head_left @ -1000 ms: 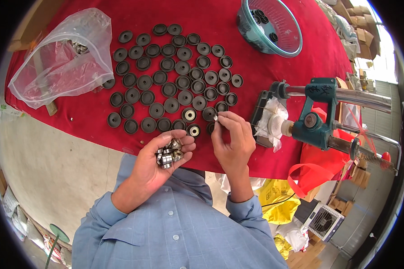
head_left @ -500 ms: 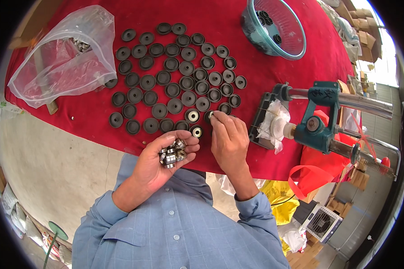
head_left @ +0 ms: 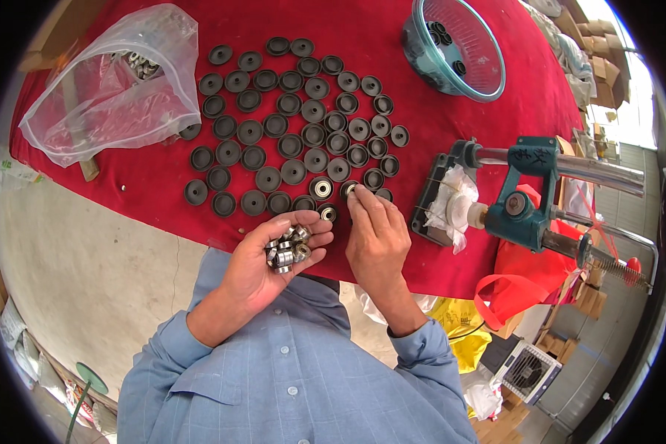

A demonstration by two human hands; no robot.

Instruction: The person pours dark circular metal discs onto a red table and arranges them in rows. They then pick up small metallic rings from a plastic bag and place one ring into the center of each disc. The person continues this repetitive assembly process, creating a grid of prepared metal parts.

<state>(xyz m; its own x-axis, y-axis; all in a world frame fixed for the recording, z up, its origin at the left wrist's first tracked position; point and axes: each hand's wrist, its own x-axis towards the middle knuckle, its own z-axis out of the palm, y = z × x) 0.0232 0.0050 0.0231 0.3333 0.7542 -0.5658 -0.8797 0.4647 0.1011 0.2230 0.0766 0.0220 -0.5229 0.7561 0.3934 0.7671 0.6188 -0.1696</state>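
Left hand (head_left: 270, 259): palm up, half cupped, holding a heap of bearings (head_left: 287, 248). Right hand (head_left: 377, 233): fingertips pinched on one bearing (head_left: 351, 189), set to a black cap at the near edge of the caps (head_left: 296, 126) spread beyond both hands. Press (head_left: 525, 196) to the right of the right hand; bag (head_left: 118, 85) beyond the left.

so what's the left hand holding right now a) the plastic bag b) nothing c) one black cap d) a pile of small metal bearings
d: the left hand is cupped palm up with a pile of small metal bearings in it, while the right hand reaches to the black caps on the red cloth.
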